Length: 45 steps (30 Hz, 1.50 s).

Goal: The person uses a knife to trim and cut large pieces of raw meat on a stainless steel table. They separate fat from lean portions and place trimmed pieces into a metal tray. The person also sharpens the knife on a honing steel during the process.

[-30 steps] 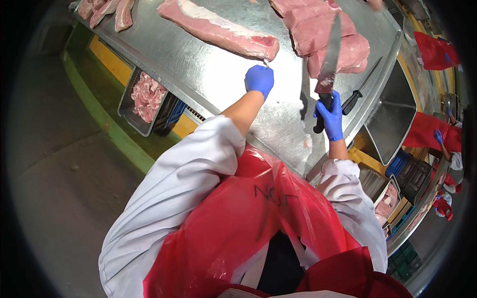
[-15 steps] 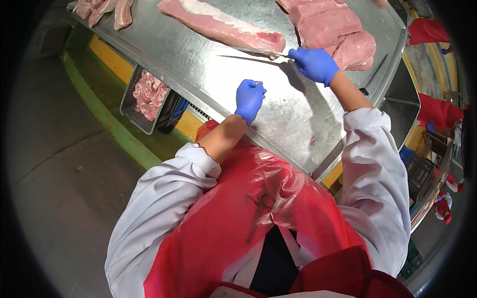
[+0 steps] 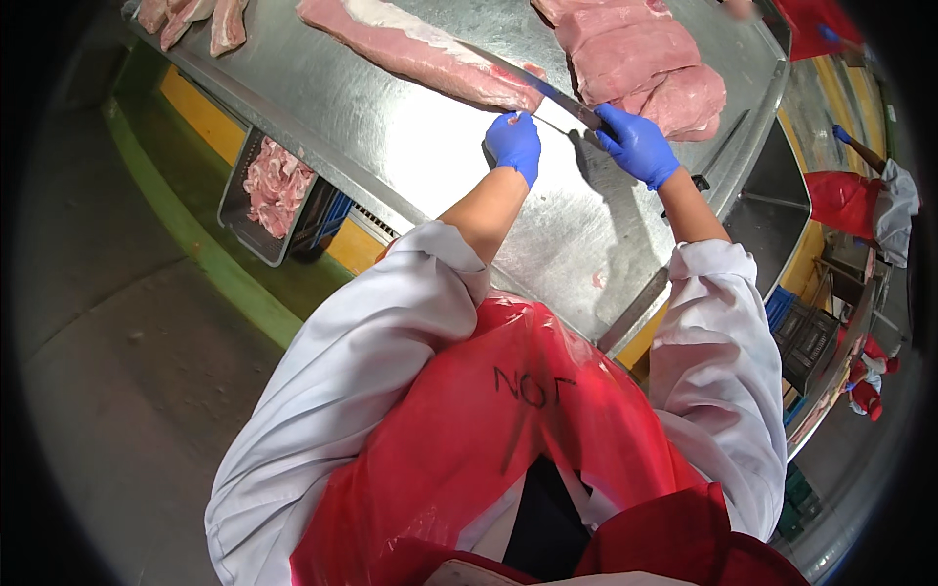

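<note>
My right hand, in a blue glove, grips a long knife by its handle. Its blade slants up and left over the near right end of a long pork loin. Close against that end is my left hand, also gloved in blue, its fingers closed. A small pinkish bit shows at the fingertips; whether it is loose or part of the loin I cannot tell. Thick boneless pork pieces lie beyond my right hand. All rest on a steel table.
Strips of meat lie at the far left corner. Below the table's left edge stands a grey crate of pale trimmings. A dark thin tool lies near the right edge. Red-aproned co-workers stand at the right, by crates.
My left hand has moved up and right to the loin's end. The knife blade has swung upward, from lying low along the loin's near side to crossing above its end.
</note>
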Available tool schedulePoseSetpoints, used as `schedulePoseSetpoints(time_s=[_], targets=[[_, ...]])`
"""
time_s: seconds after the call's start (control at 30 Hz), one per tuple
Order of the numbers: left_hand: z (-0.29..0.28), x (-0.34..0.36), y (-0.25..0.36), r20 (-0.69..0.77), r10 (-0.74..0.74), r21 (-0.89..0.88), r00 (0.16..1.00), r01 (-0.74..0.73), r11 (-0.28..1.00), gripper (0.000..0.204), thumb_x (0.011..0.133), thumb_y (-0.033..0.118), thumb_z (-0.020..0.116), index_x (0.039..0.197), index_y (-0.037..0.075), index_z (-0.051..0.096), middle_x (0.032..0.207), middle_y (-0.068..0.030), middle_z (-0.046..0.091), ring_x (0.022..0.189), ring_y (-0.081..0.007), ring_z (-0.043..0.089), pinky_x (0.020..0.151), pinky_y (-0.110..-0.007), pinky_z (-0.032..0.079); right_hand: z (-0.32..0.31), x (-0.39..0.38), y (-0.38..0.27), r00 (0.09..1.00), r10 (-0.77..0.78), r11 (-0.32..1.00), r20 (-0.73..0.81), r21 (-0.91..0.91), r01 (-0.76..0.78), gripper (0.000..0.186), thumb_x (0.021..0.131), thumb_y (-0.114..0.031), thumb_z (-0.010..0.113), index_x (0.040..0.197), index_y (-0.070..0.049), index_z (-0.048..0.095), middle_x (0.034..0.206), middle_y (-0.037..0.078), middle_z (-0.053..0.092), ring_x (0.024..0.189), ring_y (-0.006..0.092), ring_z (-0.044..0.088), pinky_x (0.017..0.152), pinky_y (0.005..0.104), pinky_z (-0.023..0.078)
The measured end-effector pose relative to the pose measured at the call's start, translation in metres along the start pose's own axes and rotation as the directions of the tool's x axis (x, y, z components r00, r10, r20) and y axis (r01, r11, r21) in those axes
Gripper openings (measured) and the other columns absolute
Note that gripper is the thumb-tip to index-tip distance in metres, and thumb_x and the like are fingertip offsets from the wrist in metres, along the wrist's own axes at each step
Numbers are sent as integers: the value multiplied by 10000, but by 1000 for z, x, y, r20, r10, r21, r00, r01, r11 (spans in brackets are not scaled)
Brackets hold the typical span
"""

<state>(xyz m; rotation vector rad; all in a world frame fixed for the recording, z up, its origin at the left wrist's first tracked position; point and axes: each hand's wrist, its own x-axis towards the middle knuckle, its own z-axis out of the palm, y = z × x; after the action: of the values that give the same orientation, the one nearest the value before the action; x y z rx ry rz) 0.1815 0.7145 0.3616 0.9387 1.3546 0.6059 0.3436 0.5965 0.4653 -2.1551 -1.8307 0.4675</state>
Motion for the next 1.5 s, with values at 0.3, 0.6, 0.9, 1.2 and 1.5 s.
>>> schedulePoseSetpoints(time_s=[0.3,0.6,0.9,1.2,1.5], targets=[[-10,-24,17,-28,-45,-79,999,42,996,145,879,104,650,780,0,671,743,-56,647,675,-144,543,651,-321,436,7,40,-30,978,-138,979,158,-129,159,784,904,-95,550,1548,-476,316,837,121,634,655,299,634,628,411,530],[-13,-23,3,-54,-57,22,997,58,998,152,891,95,625,771,23,684,770,-51,661,723,-165,568,691,-339,454,1,35,-34,951,-113,974,289,-155,163,805,892,-65,522,1552,-473,310,795,140,625,625,311,623,596,417,513],[-39,-14,-18,127,-162,136,978,145,980,199,965,154,570,924,31,721,825,-58,693,774,-169,617,734,-332,495,-49,-54,-7,916,167,953,364,-299,-54,840,855,-17,534,1558,-425,323,835,155,648,649,339,636,642,435,529],[-23,-13,4,141,89,266,986,-124,956,252,923,259,595,903,15,655,834,-130,674,767,-253,628,745,-379,495,-36,-138,-11,917,391,842,81,371,-391,715,923,-23,569,1577,-226,363,940,137,703,708,238,648,750,348,519],[-17,-17,12,29,60,271,998,-66,960,192,895,192,625,820,15,637,791,-99,659,729,-225,609,708,-371,481,-5,-101,-28,971,235,954,-47,201,-221,744,901,-33,590,1569,-278,372,961,179,673,768,310,651,777,386,529]])
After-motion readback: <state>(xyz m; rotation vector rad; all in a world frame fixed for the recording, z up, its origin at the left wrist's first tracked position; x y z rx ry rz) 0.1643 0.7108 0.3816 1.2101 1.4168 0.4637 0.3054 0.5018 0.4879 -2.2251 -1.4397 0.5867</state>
